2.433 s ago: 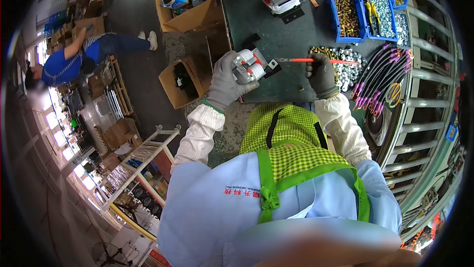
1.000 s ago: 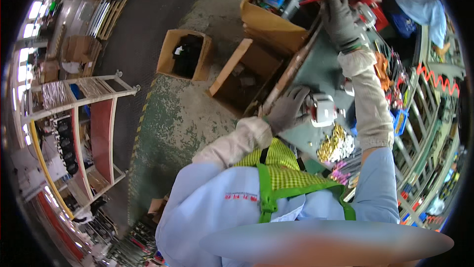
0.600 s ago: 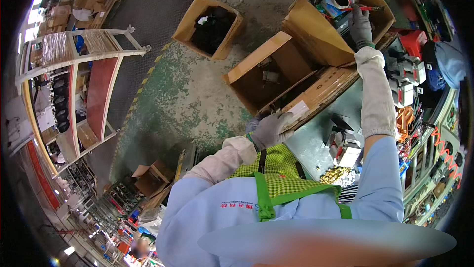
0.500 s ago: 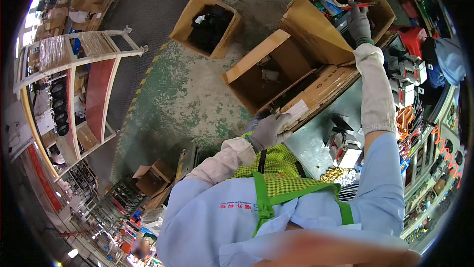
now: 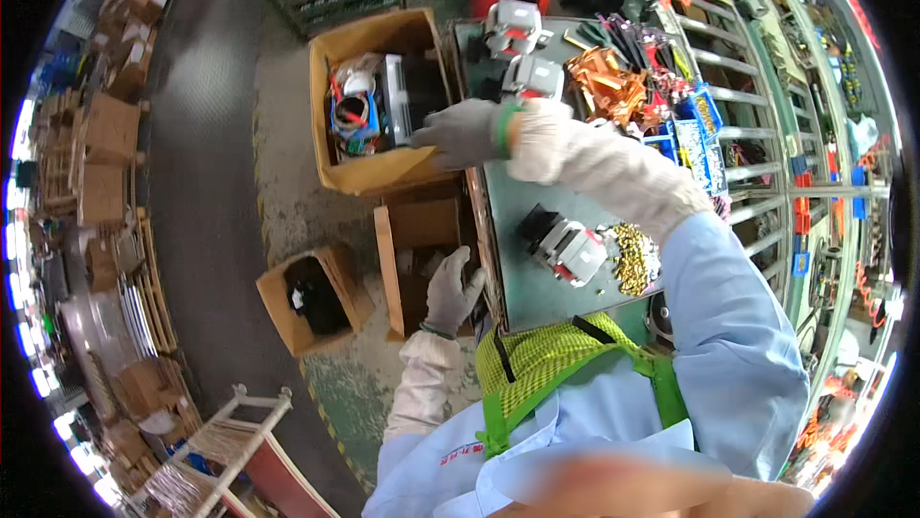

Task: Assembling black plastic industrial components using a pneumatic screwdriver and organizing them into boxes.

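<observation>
Large carton (image 5: pixel 383 173) stands on the floor against the far left side of the bench (image 5: pixel 513 274), its mouth facing up and its longer sides running roughly along the bench edge, with the right hand (image 5: pixel 465 135) reaching across its near right rim. That hand points left, fingers stretched and slightly blurred over the carton's inside; whether they grip anything I cannot tell. Beside the fingertips lies a straight silver-grey bar (image 5: pixel 397 87), its long axis parallel to the carton's long sides, and left of it sit a blue-wrapped roll (image 5: pixel 350 114) with a round hole and some crumpled clear plastic. Nearer the body, the left hand (image 5: pixel 450 296) is spread, thumb apart from the fingers, fingertips pointing away from the body, above a second carton (image 5: pixel 386 254) and just beside the bench edge. Both hands wear grey knitted gloves. The cartons are plain brown cardboard with thin, soft-edged flaps; a smaller one (image 5: pixel 278 307) holding black material stands farther left, a strip of worn floor (image 5: pixel 287 135) running past it. On the smooth dark green bench top, open surface lies between the right sleeve and a boxy grey-and-white device (image 5: pixel 580 252), which touches loose brass-coloured fasteners (image 5: pixel 631 264).
</observation>
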The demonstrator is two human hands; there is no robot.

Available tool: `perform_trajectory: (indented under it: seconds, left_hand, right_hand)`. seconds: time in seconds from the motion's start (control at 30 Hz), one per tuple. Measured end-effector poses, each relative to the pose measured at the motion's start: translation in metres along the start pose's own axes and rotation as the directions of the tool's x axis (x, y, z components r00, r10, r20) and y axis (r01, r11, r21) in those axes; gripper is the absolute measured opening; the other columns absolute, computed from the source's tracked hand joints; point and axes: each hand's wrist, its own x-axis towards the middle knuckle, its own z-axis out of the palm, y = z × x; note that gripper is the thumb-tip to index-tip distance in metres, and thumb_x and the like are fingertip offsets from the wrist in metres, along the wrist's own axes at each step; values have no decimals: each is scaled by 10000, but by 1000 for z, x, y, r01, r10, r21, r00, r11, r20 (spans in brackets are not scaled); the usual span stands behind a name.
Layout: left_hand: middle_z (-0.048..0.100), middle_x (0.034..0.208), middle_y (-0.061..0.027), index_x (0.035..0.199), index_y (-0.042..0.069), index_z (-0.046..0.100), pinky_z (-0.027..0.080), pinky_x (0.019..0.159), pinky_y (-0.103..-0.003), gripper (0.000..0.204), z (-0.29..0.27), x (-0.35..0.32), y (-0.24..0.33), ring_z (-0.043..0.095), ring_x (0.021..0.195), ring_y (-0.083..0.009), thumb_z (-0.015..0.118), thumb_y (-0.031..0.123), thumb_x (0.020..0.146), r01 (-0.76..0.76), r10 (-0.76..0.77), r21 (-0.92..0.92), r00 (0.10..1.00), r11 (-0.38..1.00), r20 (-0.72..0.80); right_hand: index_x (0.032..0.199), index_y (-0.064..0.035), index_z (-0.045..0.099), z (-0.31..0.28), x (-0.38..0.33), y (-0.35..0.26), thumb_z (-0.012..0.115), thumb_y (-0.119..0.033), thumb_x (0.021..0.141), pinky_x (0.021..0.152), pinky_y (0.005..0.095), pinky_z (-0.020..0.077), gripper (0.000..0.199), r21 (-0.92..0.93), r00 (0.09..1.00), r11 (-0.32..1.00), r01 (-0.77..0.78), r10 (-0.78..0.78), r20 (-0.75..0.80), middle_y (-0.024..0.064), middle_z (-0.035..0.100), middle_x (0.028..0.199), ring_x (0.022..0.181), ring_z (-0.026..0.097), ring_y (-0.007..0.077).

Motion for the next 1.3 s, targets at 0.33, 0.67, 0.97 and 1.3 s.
perform_trajectory:
  seconds: [0.33,0.67,0.97,1.3]
  left_hand:
    - [560,1225,-244,1326,4,467,461,972,-438,621,12,173,70,553,1138,-416,693,343,856,-187,195,163,980,969,-36]
    - [405,1376,-308,1438,-36,254,370,1067,-469,1166,83,284,109,409,1279,-456,807,611,640,5,64,336,979,942,-194]
    - [561,1176,-218,1248,31,423,433,964,-449,936,97,293,118,533,1113,-397,895,439,550,50,28,254,955,966,-295]
    - [496,1209,-201,1224,65,396,383,984,-495,931,132,297,122,470,1151,-395,884,478,547,100,-24,202,937,974,-349]
  right_hand:
    - [1245,-145,591,-55,-260,200,640,-344,838,900,489,504,456,-163,683,673,-722,654,-324,200,602,1188,1089,588,394]
    - [1058,-223,709,82,-168,269,634,-365,764,1058,550,292,335,-439,904,793,-421,406,-134,42,590,1233,1269,434,283]
    - [1393,-92,470,102,-160,292,606,-343,841,1152,567,181,622,-403,775,678,-614,614,-148,55,460,1439,1371,343,279]
    - [1364,-83,479,55,-215,252,824,-290,710,1024,399,447,768,297,777,782,-549,608,-163,184,553,1319,1197,562,350]
